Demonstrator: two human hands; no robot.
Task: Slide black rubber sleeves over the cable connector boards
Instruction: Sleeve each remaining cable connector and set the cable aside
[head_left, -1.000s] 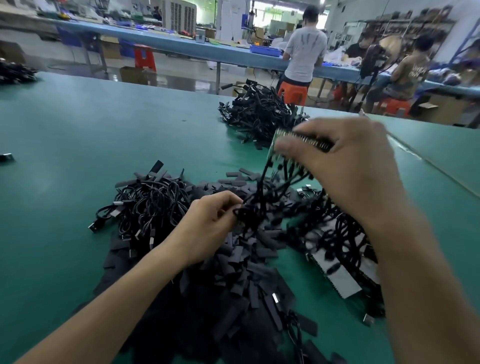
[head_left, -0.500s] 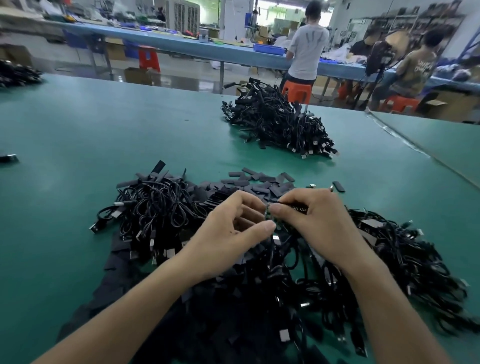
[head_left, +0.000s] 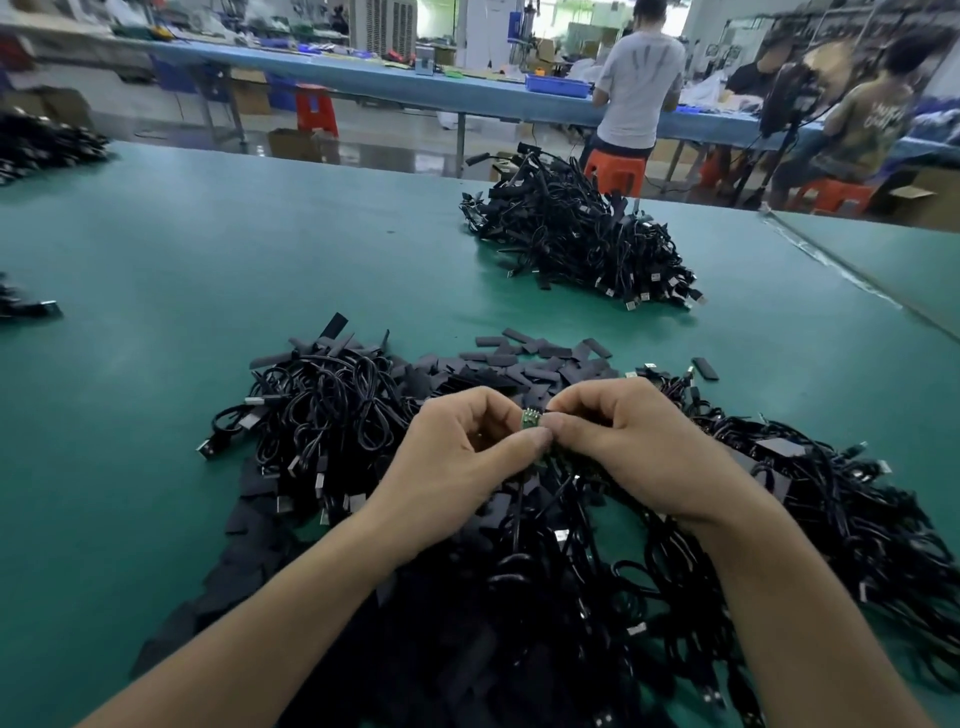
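Note:
A small green connector board (head_left: 531, 419) shows between my two hands, which meet above a heap of black cables (head_left: 332, 415). My left hand (head_left: 462, 457) pinches the board from the left with thumb and fingers curled. My right hand (head_left: 628, 441) pinches it from the right; its cable hangs down under the hands. Loose black rubber sleeves (head_left: 540, 358) lie scattered just beyond my fingers, and more lie under my forearms. Whether a sleeve sits on this board is hidden by my fingers.
A second pile of black cables (head_left: 582, 239) lies farther back on the green table (head_left: 182, 270). Cable ends lie at the left edge (head_left: 31, 309). A table seam (head_left: 852, 270) runs at the right. People work at a blue bench (head_left: 467, 104) behind.
My right hand came down from a raised position with a bunch of boards and met my left hand low over the heap. Both hands now pinch one board.

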